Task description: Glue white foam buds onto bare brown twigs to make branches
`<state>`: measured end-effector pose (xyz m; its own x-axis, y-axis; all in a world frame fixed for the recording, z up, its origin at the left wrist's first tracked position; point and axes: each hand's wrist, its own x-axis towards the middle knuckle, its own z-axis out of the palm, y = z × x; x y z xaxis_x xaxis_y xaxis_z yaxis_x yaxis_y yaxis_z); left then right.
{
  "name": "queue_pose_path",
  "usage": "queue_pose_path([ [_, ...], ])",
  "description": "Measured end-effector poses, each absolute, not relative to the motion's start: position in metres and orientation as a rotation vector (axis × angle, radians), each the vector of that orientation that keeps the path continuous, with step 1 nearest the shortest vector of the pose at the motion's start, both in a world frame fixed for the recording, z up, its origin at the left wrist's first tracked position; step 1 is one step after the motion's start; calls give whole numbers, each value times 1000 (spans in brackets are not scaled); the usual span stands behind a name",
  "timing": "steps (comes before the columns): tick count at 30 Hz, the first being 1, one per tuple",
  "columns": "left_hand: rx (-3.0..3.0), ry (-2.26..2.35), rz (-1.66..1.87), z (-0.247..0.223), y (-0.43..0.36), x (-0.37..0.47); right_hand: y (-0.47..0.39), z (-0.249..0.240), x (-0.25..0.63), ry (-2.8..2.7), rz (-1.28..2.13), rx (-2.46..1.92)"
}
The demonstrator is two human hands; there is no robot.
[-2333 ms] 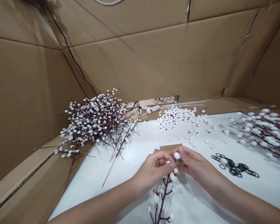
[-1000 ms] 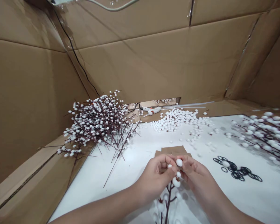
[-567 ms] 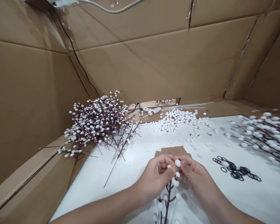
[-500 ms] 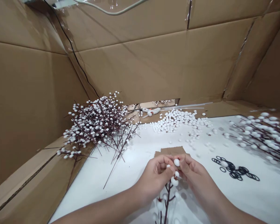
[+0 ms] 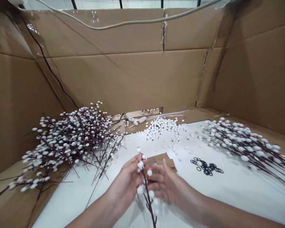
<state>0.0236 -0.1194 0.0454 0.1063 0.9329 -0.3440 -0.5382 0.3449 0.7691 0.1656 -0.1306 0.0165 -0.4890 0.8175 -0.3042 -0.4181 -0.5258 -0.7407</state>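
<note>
A dark brown branch (image 5: 149,202) with white balls along it rises from the bottom edge of the view. My left hand (image 5: 129,177) pinches it near its top, just under the upper white balls. My right hand (image 5: 167,183) is beside the branch on its right, fingers apart, with nothing held that I can see. Behind the hands a piece of brown cardboard (image 5: 162,160) lies on the white board (image 5: 180,202).
Branches with white balls (image 5: 78,136) are heaped at the left, and more branches (image 5: 242,139) lie at the right. Loose white balls (image 5: 159,126) are scattered at the back, near a glue gun (image 5: 140,120). Black rings (image 5: 207,167) lie right of my right hand. Cardboard walls (image 5: 123,76) surround the board.
My right hand has opened and moved away from the branch top. The branch top now stands up above my left hand. The camera view has shifted to the right.
</note>
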Motion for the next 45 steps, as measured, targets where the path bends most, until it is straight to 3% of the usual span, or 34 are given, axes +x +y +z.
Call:
queue_pose_path([
  [4,435,1043,1437,58,-107,13,-143,21,172,-993,2272,-843],
  [10,431,972,1464,58,-111,18,-157,8,202,-1289,1987,-923],
  [20,534,859,1461,53,-130,21,-187,10,209,-1233,1918,-1004],
  [29,568,948,1310,53,-138,26,-172,64,286,-1490,1043,-1396],
  [35,532,1012,1195,50,-143,28,-153,86,357,-1406,202,-1728],
  [45,521,943,1054,40,-144,26,-139,52,397,-1411,-211,-1880],
])
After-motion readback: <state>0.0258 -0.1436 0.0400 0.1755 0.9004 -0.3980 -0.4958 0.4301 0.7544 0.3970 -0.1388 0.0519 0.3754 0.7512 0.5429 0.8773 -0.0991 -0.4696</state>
